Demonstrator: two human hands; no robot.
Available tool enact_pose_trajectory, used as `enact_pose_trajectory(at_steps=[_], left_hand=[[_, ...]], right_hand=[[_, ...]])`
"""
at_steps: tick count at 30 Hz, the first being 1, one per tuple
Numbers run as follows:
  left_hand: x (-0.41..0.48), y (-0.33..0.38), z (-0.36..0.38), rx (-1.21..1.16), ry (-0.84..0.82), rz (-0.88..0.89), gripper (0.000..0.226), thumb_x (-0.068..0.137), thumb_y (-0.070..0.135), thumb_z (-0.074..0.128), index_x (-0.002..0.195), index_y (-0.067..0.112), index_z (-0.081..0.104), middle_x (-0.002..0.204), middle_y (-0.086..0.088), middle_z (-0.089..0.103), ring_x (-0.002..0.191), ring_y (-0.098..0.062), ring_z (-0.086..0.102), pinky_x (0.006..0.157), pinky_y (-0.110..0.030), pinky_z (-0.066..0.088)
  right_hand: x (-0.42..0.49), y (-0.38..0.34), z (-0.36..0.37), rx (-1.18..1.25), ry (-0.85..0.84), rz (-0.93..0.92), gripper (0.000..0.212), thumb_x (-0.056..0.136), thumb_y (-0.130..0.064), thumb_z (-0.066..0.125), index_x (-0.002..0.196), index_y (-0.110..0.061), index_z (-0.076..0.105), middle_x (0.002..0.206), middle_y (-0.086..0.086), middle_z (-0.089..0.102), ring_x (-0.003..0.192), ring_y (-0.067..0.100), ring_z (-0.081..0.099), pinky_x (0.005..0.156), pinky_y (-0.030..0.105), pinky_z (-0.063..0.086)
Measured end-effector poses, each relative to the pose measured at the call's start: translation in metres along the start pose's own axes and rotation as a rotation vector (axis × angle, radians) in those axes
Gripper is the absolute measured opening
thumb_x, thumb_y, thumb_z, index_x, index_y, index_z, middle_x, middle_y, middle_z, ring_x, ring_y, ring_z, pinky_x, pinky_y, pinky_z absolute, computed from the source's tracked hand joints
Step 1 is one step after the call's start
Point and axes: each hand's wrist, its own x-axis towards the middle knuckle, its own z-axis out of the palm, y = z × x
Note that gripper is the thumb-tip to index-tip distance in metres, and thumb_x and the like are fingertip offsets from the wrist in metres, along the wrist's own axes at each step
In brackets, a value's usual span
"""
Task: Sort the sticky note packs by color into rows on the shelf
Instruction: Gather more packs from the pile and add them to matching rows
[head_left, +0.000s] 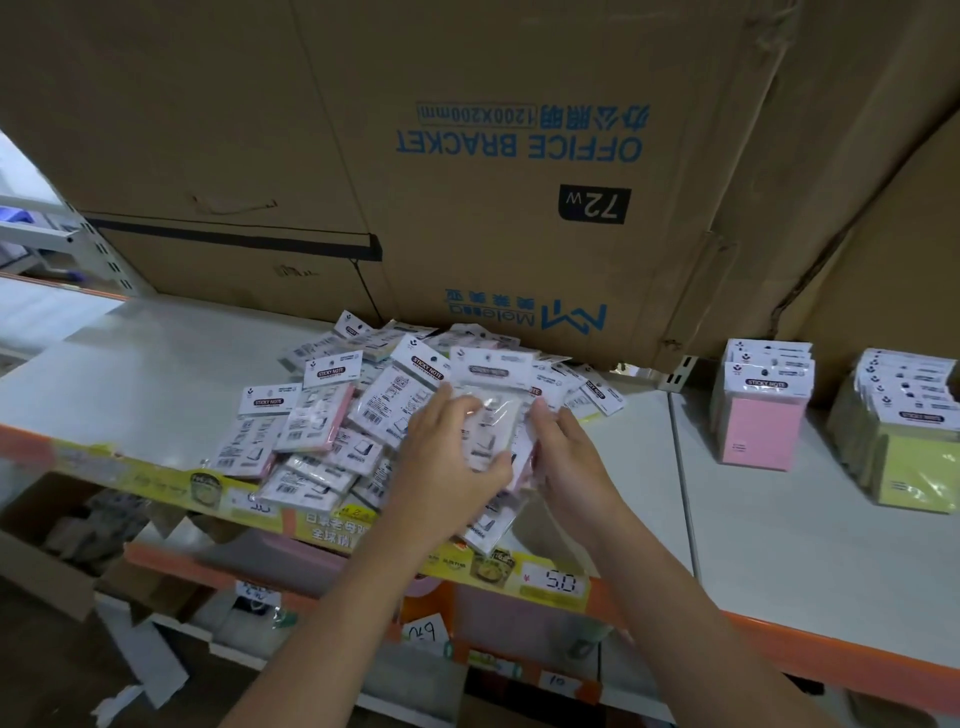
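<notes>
Left hand (449, 462): my fingers curl round 1 sticky note pack (493, 400).
Right hand (566, 457): my fingers clamp its other edge.
Pile (322, 415): loose packs beneath, on shelf (156, 364).

Back: a large brown cardboard box (467, 208) stands like a wall along the rear of the white shelf (701, 519) and meets the far edge of the heap, so there is no way behind
Centre: a loose heap of clear-wrapped sticky note packs (322, 431) covers the shelf from the box to the front edge
Over the heap: the left hand (447, 467) and right hand (566, 462) grip one clear-wrapped pack (493, 405) above its right side, filling that space
Left: open shelf surface between the heap and the white metal upright (98, 249)
Right of heap: a wide open strip reaches to the upright row of pink packs (763, 415)
Far right: a row of yellow-green packs (904, 441) stands near the pink row, with a narrow gap between
Front: open approach over the orange shelf edge (831, 654)
</notes>
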Motion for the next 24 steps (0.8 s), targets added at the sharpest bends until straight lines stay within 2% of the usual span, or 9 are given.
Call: enact_pose_trajectory(at_steps=[3,4,6,8,10,13,16,19,24], left_hand=[[-0.001,-0.003,0.008,-0.007,-0.044,0.013,0.059,0.09,0.047,0.062,0.143,0.029,0.046,0.163,0.004,0.02,0.148,-0.014,0.018,0.119,-0.042,0.027],[-0.001,-0.006,0.008,-0.017,-0.074,0.03,0.057,0.093,0.05,0.057,0.145,0.031,0.045,0.164,0.007,0.018,0.149,-0.012,0.017,0.12,-0.04,0.025],[0.003,-0.013,0.003,-0.019,-0.092,0.075,0.049,0.098,0.048,0.049,0.143,0.03,0.048,0.162,0.009,0.021,0.148,-0.012,0.02,0.117,-0.027,0.025],[0.011,-0.024,-0.006,0.126,0.019,0.099,0.043,0.098,0.042,0.051,0.138,0.025,0.055,0.159,0.001,0.031,0.146,-0.018,0.026,0.115,-0.028,0.024],[0.024,-0.035,-0.017,0.382,0.109,0.066,0.05,0.096,0.043,0.056,0.139,0.018,0.053,0.155,-0.012,0.036,0.145,-0.03,0.027,0.117,-0.045,0.026],[0.038,-0.049,-0.026,0.581,0.017,-0.087,0.073,0.091,0.053,0.06,0.146,0.01,0.039,0.154,-0.022,0.03,0.144,-0.038,0.024,0.112,-0.051,0.029],[0.046,-0.053,-0.026,0.631,-0.042,-0.18,0.086,0.086,0.056,0.066,0.149,0.011,0.029,0.153,-0.025,0.029,0.14,-0.041,0.029,0.108,-0.051,0.032],[0.052,-0.051,-0.027,0.647,-0.038,-0.204,0.088,0.084,0.057,0.067,0.148,0.011,0.027,0.139,-0.022,0.046,0.128,-0.042,0.04,0.099,-0.05,0.039],[0.051,-0.037,-0.033,0.484,0.078,-0.179,0.084,0.08,0.056,0.069,0.143,0.012,0.036,0.131,-0.019,0.052,0.122,-0.04,0.044,0.094,-0.049,0.041]], right_hand=[[-0.002,-0.003,0.001,0.035,-0.054,-0.004,0.055,0.089,-0.065,0.052,0.12,-0.02,0.047,0.083,0.001,0.065,0.076,0.005,0.065,0.063,0.023,0.051],[-0.002,-0.003,0.0,0.031,-0.058,0.02,0.063,0.089,-0.061,0.058,0.135,-0.021,0.041,0.105,0.011,0.066,0.089,0.008,0.067,0.065,0.024,0.054],[0.0,-0.001,0.001,-0.006,-0.031,0.032,0.059,0.088,-0.05,0.067,0.131,-0.015,0.046,0.117,0.011,0.066,0.1,0.015,0.069,0.072,0.034,0.06],[0.002,0.001,0.002,-0.003,0.022,0.031,0.039,0.09,-0.041,0.068,0.119,-0.018,0.055,0.109,0.004,0.071,0.093,0.017,0.071,0.076,0.04,0.06],[0.003,0.005,0.0,0.066,0.045,0.06,0.029,0.092,-0.035,0.066,0.116,-0.021,0.058,0.106,0.005,0.074,0.096,0.027,0.072,0.088,0.051,0.057],[0.0,0.01,-0.004,0.091,0.069,0.094,0.026,0.092,-0.034,0.066,0.114,-0.021,0.059,0.106,0.009,0.075,0.105,0.041,0.066,0.096,0.06,0.05],[-0.003,0.013,-0.009,0.146,0.061,0.116,0.028,0.093,-0.03,0.065,0.116,-0.016,0.058,0.105,0.008,0.076,0.101,0.035,0.07,0.097,0.058,0.051],[-0.005,0.013,-0.014,0.198,0.053,0.122,0.033,0.094,-0.025,0.065,0.122,-0.011,0.055,0.106,0.008,0.076,0.098,0.028,0.073,0.096,0.054,0.053],[-0.007,0.014,-0.019,0.262,0.041,0.123,0.033,0.092,-0.025,0.067,0.121,-0.013,0.056,0.113,0.012,0.073,0.107,0.034,0.069,0.099,0.061,0.048]])
